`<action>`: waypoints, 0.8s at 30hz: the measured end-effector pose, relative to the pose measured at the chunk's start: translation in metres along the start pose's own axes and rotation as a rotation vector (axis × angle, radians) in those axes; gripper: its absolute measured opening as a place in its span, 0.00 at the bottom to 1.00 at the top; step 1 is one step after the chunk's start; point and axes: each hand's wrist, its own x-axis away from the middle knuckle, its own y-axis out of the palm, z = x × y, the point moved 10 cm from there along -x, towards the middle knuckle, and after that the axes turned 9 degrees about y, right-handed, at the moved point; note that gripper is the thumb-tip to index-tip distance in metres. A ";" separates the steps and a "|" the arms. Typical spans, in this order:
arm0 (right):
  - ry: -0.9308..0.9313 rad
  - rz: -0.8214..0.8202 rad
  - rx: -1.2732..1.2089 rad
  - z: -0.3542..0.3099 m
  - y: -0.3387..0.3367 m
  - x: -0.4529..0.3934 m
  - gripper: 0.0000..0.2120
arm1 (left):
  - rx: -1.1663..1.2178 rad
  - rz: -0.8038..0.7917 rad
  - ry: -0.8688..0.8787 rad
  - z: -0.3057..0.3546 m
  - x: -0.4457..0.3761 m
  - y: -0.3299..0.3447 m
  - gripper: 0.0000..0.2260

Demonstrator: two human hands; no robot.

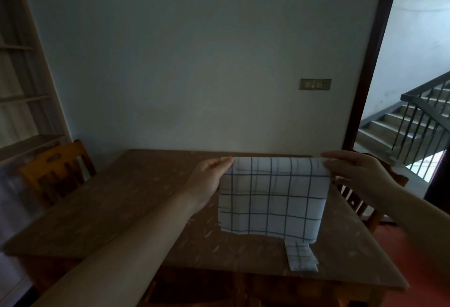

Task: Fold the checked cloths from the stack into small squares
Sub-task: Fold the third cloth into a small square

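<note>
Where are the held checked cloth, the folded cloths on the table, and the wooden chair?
held checked cloth (pixel 272 194), head view, middle of the hanging panel
folded cloths (pixel 302 256), head view, top face
wooden chair (pixel 54 168), head view, backrest

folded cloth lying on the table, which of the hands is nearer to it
Right. The right hand is up above the folded cloth, slightly to its right, gripping the held cloth; the left hand grips the opposite corner, farther off to the left.
</note>
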 end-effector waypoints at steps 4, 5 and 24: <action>-0.046 0.042 0.078 -0.008 -0.003 0.003 0.08 | 0.005 0.094 0.002 0.001 -0.002 -0.008 0.13; -0.052 0.051 0.096 -0.010 -0.003 0.003 0.09 | 0.016 0.119 0.000 0.000 -0.002 -0.010 0.13; -0.277 0.144 0.584 -0.052 0.007 0.019 0.04 | 0.018 0.395 0.118 0.027 -0.003 -0.037 0.05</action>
